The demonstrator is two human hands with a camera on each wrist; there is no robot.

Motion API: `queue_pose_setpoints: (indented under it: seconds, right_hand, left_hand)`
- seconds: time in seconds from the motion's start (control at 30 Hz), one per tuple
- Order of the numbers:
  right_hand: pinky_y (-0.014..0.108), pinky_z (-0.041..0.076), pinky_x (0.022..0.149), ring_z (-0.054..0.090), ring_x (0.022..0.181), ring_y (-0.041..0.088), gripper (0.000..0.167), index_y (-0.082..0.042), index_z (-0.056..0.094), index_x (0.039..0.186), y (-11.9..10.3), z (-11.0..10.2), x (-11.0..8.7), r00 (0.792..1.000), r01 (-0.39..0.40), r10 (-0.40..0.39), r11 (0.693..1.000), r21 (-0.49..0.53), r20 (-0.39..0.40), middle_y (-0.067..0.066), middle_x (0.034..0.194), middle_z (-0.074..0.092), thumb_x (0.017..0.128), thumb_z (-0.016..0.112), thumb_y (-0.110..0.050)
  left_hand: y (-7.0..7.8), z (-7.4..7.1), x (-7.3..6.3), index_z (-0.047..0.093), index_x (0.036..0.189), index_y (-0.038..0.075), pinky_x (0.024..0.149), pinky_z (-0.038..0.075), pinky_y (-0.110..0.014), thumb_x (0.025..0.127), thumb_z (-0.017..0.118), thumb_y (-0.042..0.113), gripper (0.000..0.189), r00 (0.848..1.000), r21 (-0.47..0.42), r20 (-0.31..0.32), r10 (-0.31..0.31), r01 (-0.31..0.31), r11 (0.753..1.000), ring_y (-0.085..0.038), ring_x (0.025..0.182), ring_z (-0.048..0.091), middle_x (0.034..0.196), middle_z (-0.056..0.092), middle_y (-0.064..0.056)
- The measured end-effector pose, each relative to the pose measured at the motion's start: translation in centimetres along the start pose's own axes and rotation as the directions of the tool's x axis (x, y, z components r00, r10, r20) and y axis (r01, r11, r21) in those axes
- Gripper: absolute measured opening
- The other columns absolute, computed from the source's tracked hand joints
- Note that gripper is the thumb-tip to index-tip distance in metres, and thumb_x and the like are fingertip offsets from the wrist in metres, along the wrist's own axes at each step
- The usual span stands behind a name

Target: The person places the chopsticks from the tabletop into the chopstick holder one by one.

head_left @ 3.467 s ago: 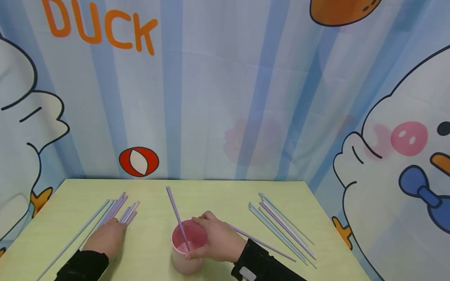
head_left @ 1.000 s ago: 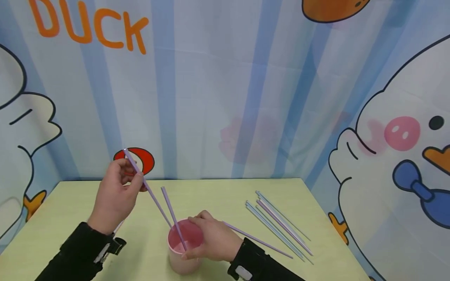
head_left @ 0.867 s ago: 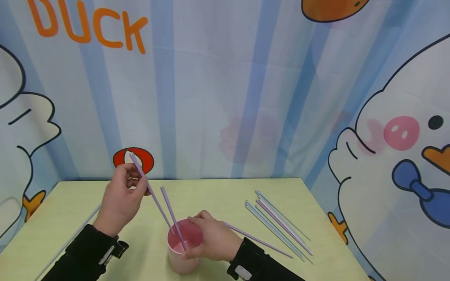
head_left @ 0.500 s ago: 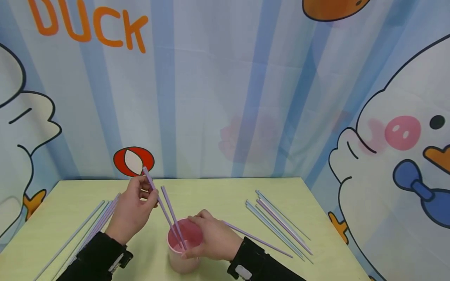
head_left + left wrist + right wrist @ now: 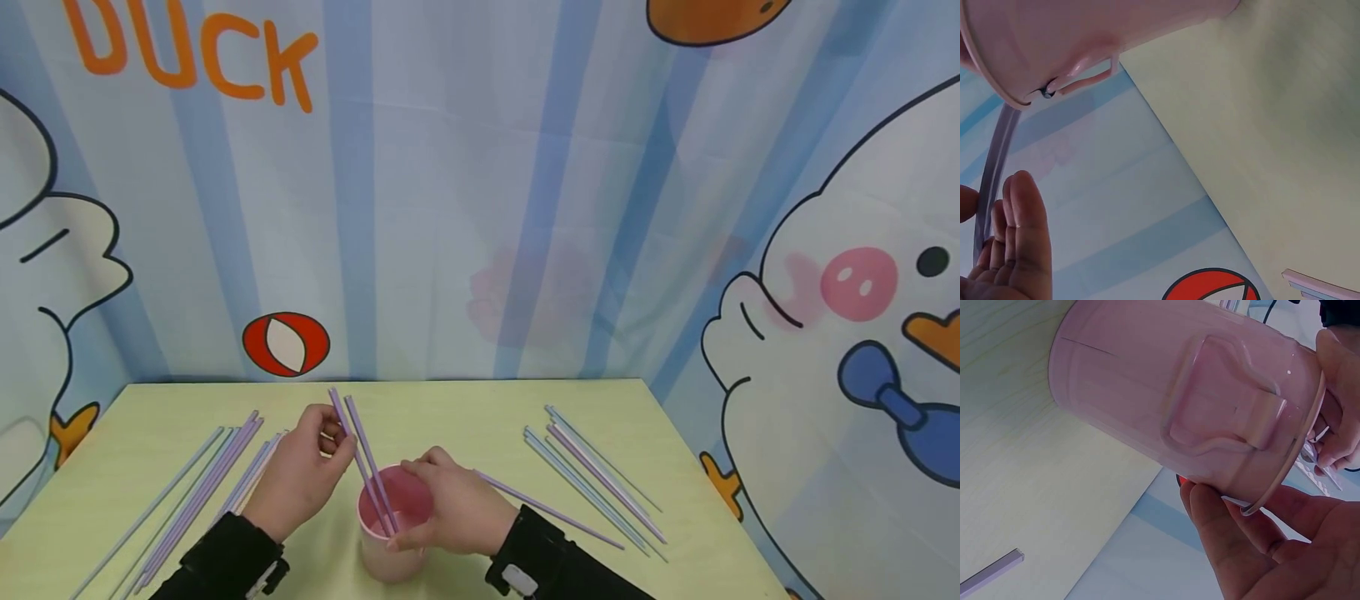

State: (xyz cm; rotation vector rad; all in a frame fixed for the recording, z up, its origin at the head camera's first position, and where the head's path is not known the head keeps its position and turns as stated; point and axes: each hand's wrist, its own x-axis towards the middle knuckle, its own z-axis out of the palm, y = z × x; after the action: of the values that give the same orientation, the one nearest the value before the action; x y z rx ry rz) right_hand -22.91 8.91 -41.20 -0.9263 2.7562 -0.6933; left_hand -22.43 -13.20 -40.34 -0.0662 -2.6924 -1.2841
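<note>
A small pink pail (image 5: 395, 562) with a folded side handle stands upright on the table. My right hand (image 5: 457, 504) grips its rim from the right, thumb at the front; the right wrist view shows that hand's fingers (image 5: 1210, 515) at the rim. My left hand (image 5: 307, 479) pinches a thin purple stick (image 5: 367, 479), which slants down with its lower end inside the pail. Beside it a second purple stick (image 5: 362, 433) leans in the pail, unheld. In the left wrist view the held stick (image 5: 994, 156) passes between thumb and fingers up to the pail's rim.
To the left lie several blue, green and purple sticks (image 5: 198, 505), partly behind my left arm. A bunch of blue and pink sticks (image 5: 585, 490) lies at the right. One loose purple stick (image 5: 551, 511) rests behind my right wrist. A patterned curtain (image 5: 442, 208) hangs behind the table.
My left hand has come from the left bunch with a purple stick, then moved down and right, lowering its end deeper into the pail. My right hand keeps its hold on the pail.
</note>
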Motion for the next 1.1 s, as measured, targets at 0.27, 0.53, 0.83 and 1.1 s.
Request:
queue_pose_setpoints:
  seconds: [0.27,0.53,0.83,1.1]
  right_hand:
    - [0.021,0.051,0.071,0.058,0.086,0.005,0.085,-0.014,0.056,0.135,0.0,-0.1,-0.1,1.000,0.015,-0.015,1.000,0.012,-0.004,-0.005,0.109,0.052,0.067,0.082,-0.057]
    - [0.020,0.051,0.071,0.058,0.086,0.005,0.085,-0.013,0.056,0.135,0.1,0.0,-0.1,1.000,0.016,-0.016,0.999,0.033,-0.001,-0.005,0.109,0.051,0.068,0.082,-0.057]
    - [0.021,0.051,0.072,0.058,0.087,0.005,0.086,-0.013,0.055,0.136,0.2,0.1,-0.1,1.000,0.013,-0.013,0.999,0.032,-0.004,-0.005,0.110,0.051,0.068,0.082,-0.058]
    - [0.025,0.052,0.076,0.057,0.089,0.005,0.087,-0.015,0.055,0.136,0.2,0.0,-0.1,1.000,0.008,-0.008,1.000,-0.004,-0.005,-0.006,0.111,0.052,0.067,0.081,-0.060]
  left_hand:
    - [-0.5,1.0,-0.2,0.044,0.120,0.005,0.074,0.055,-0.030,0.096,0.061,0.018,0.032,0.998,-0.002,0.052,-0.024,0.024,1.000,-0.022,0.090,0.055,0.100,0.056,-0.008]
    - [-0.7,1.3,-0.2,0.045,0.122,0.004,0.075,0.055,-0.030,0.097,0.059,0.021,0.033,0.997,0.001,0.062,-0.036,0.036,0.999,-0.021,0.089,0.055,0.100,0.056,-0.008]
    - [-0.9,1.1,-0.3,0.049,0.123,0.006,0.078,0.054,-0.032,0.099,0.057,0.024,0.031,0.998,0.025,0.054,-0.021,0.019,0.999,-0.021,0.091,0.055,0.102,0.058,-0.007]
    - [-2.6,-0.9,-0.1,0.051,0.123,0.000,0.079,0.054,-0.040,0.099,0.047,0.011,0.027,1.000,0.155,0.024,-0.007,0.003,0.988,-0.023,0.084,0.054,0.100,0.059,-0.010]
